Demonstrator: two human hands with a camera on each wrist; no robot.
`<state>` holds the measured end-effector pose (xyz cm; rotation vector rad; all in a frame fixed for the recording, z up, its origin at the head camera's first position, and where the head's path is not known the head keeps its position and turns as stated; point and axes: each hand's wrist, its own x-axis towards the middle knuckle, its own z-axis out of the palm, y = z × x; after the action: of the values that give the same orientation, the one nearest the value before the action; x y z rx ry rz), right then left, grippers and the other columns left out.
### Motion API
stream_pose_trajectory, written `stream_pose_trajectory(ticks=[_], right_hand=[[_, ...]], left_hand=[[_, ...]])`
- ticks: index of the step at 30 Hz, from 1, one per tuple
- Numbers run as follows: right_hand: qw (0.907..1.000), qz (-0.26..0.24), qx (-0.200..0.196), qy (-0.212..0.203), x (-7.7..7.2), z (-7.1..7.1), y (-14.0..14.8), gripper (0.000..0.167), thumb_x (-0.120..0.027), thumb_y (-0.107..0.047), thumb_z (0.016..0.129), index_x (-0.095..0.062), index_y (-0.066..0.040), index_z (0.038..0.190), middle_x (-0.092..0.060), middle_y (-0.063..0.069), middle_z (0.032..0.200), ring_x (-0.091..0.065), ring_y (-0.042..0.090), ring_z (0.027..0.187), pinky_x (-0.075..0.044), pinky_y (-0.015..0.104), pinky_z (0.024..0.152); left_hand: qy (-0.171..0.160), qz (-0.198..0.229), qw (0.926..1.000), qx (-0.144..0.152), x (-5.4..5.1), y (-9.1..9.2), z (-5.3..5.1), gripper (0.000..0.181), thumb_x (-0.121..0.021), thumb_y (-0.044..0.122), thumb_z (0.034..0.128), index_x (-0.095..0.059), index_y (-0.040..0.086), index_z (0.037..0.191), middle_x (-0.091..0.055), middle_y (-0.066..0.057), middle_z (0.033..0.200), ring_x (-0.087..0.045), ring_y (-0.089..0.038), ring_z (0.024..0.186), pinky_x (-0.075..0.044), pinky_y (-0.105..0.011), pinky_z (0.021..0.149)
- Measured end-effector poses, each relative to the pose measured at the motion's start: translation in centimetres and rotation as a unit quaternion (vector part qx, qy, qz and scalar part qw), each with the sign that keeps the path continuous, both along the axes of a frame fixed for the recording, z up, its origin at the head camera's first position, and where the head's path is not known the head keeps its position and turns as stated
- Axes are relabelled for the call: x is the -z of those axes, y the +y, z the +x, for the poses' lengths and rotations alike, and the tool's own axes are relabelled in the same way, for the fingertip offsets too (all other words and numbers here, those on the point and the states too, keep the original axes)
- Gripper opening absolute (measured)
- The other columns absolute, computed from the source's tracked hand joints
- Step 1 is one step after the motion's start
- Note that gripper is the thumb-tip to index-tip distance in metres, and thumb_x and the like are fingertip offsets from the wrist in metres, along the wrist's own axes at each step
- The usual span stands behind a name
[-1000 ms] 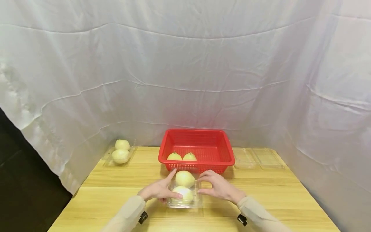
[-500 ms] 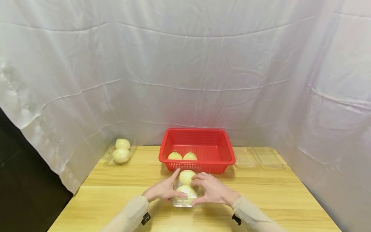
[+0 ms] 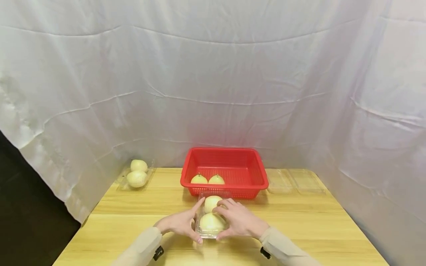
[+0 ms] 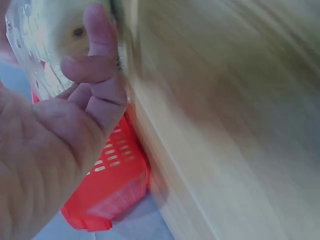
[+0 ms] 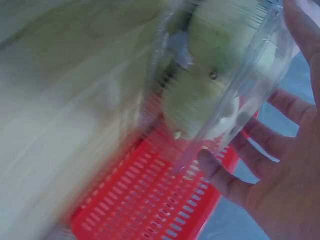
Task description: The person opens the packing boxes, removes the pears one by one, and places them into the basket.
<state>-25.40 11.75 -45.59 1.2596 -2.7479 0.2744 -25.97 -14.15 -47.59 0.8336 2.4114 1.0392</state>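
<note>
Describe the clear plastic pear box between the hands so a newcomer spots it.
Find the red plastic basket on the wooden table. The clear plastic box sits in front, holding two pale yellow pears. Unlike the similar pear-filled box at far left, it lies between the left hand and right hand.

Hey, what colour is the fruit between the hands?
Pale yellow; the fruit shows best in the head view.

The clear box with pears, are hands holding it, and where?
The right hand holds the clear box by its right side; the left hand is at its left side, grip unclear.
</note>
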Motion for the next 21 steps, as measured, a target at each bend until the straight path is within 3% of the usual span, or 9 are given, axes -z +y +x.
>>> stream_pose_trajectory(ticks=[4,9,14,21], right_hand=[[0.9998,0.008,0.005,-0.015,-0.5,0.3,-0.8,0.079,-0.076,-0.063,0.071,-0.053,-0.027,0.137,-0.048,0.004,0.137,-0.047,0.022,0.120,-0.051,0.053,0.090],[0.9994,0.032,0.007,-0.013,-1.4,0.8,-2.0,0.082,-0.077,-0.061,0.072,-0.047,-0.034,0.143,-0.045,0.009,0.142,-0.047,0.027,0.117,-0.053,0.048,0.085],[0.9964,0.082,0.017,0.009,-1.8,1.2,-3.2,0.081,-0.076,-0.063,0.071,-0.044,-0.044,0.144,-0.049,0.007,0.133,-0.048,0.026,0.108,-0.054,0.040,0.078],[0.9931,0.108,0.047,-0.002,-2.2,1.5,-4.4,0.080,-0.080,-0.056,0.069,-0.046,-0.047,0.141,-0.048,0.007,0.129,-0.049,0.029,0.108,-0.056,0.040,0.070]], left_hand=[[0.015,-0.001,0.9999,0.009,0.1,-0.4,0.4,0.128,-0.087,0.033,0.0725,0.008,0.011,0.157,-0.062,0.002,0.094,-0.059,-0.008,0.086,-0.050,-0.024,0.073],[0.013,0.016,0.9997,-0.014,0.1,-0.7,1.2,0.123,-0.084,0.033,0.0759,0.005,0.012,0.157,-0.063,0.002,0.092,-0.060,-0.009,0.079,-0.049,-0.024,0.068],[-0.006,0.053,0.9980,-0.034,0.4,-0.9,2.1,0.119,-0.082,0.031,0.0785,0.004,0.006,0.157,-0.064,0.001,0.086,-0.062,-0.008,0.071,-0.051,-0.024,0.064],[0.010,0.091,0.9940,-0.060,0.8,-0.8,2.7,0.109,-0.082,0.027,0.0783,-0.009,-0.005,0.153,-0.066,0.001,0.089,-0.065,-0.008,0.074,-0.052,-0.023,0.072]])
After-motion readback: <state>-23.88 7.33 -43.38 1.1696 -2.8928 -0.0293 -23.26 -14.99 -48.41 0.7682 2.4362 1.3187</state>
